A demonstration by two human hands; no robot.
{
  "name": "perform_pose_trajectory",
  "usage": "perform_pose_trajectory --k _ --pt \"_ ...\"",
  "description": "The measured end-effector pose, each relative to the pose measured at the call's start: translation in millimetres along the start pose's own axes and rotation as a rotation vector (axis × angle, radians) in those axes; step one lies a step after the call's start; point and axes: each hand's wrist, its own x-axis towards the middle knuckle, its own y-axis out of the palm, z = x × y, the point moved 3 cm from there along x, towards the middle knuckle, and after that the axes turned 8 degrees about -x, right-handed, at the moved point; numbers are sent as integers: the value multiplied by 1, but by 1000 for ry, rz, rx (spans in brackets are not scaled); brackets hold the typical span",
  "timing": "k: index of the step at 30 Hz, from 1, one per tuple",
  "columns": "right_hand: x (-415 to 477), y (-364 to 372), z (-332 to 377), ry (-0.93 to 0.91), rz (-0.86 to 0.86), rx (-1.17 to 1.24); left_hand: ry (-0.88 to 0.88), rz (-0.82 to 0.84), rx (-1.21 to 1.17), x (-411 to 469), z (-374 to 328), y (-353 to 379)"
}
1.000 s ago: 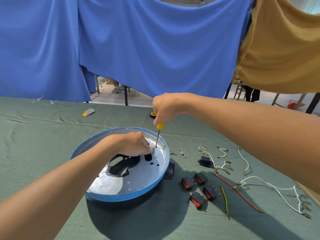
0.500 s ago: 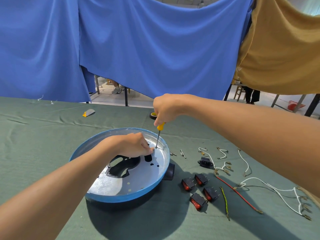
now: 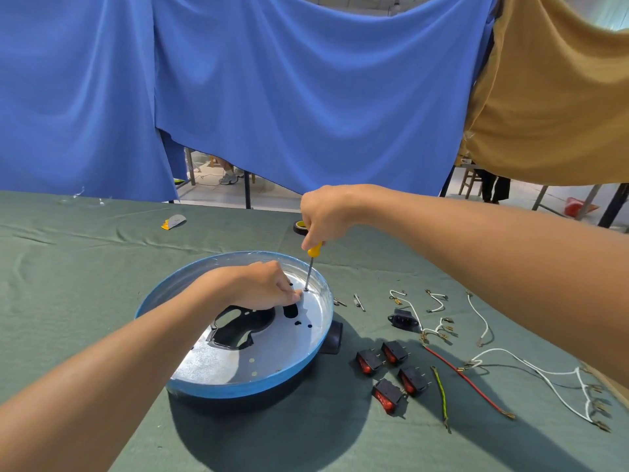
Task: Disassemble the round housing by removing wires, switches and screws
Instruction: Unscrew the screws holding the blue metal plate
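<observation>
- Screwdriver (image 3: 310,269) stood almost upright inside the round housing (image 3: 238,390), yellow handle up and leaning slightly right. Its tip was down on the silver plate close to the housing's far right rim.
- Right hand (image 3: 325,212) sat directly above that spot, its grip curled round the handle from the top, so the tool's long axis ran from fist down to tip.
- Left hand (image 3: 258,286) lay on the plate just left of the tip and nearer to it, fingertips bunched beside the shaft. Whether that grip pinched a screw or only steadied the plate could not be told.
- The housing rested mid-tabletop (image 3: 68,301); 4 switches (image 3: 369,362) and loose wires (image 3: 531,366) lay apart toward the right edge.
- The coming turn probably depended on keeping the shaft square over the screw hole.
</observation>
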Motion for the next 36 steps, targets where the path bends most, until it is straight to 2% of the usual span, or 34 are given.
perform_pose_trajectory --k 6,10,13,16,19,25,29,32,36 --pt "-1 5 0 -78 -23 200 7 -16 -7 2 2 1" --pt "0 5 0 38 -9 83 13 -17 -21 1 1 0" --pt "2 3 2 19 -8 -6 4 -17 -1 1 1 0" --pt "-1 -1 5 -36 -74 -14 4 -19 1 1 1 0" --pt "-3 -4 8 -118 -51 102 -1 -19 -4 2 2 0" --pt "2 0 7 16 -2 23 -7 -20 -19 0 2 0" --pt "5 0 8 14 -36 -21 -17 -13 -6 0 1 0" --pt "5 -1 7 -3 -94 20 -6 -21 -1 -1 -1 0" --pt "-1 -1 1 -43 30 288 2 -41 -15 -3 -1 1"
